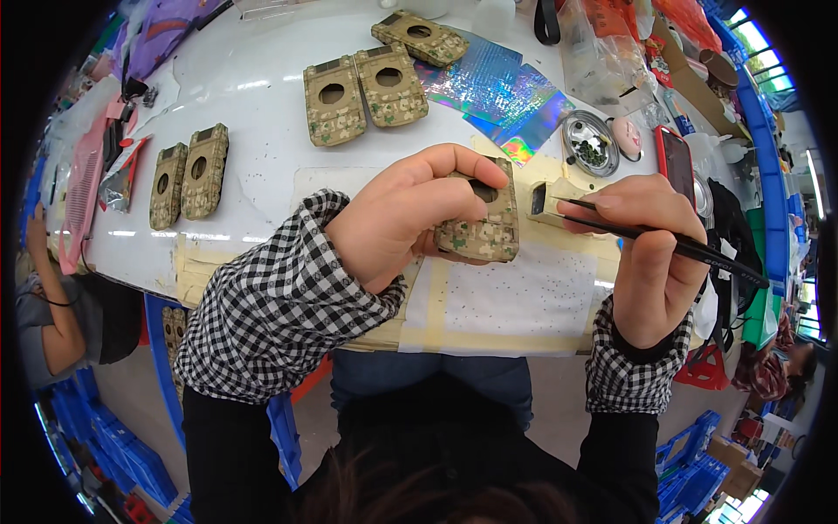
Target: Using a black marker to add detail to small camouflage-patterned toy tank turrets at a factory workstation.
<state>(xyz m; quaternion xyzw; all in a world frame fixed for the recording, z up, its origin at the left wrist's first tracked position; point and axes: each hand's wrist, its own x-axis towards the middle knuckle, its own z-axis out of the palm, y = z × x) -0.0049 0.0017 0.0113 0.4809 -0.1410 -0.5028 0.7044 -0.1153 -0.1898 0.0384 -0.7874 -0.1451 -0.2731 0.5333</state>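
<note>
"How does the left grip (pixel 410 210) stand?"

"It's pinching a camouflage shell (pixel 489 236), fingers curled about its left side and over the edge of its round hole."

"And the right grip (pixel 650 253)?"

"Thumb and fingers are pressed on black tweezers (pixel 711 256), which point left toward the shell."

"Do the tips touch anything?"

"I can't tell. They show against a pale block (pixel 552 210), just right of the shell."

"So where is that shell?"

"Around the middle of the worktop (pixel 253 113), by the far edge of a dotted sheet (pixel 515 301)."

"What's farther out?"

"To the right, a round dish (pixel 570 129) of dark bits (pixel 594 155), a pink oval thing (pixel 626 137) beside it, then a red-edged phone (pixel 674 162). Beyond the left grip, three more shells (pixel 393 100) lie near shiny sheets (pixel 502 83)."

"And on the left?"

"Two other shells (pixel 208 188), side by side. Past the worktop's left end, another person's arm (pixel 54 288)."
</note>
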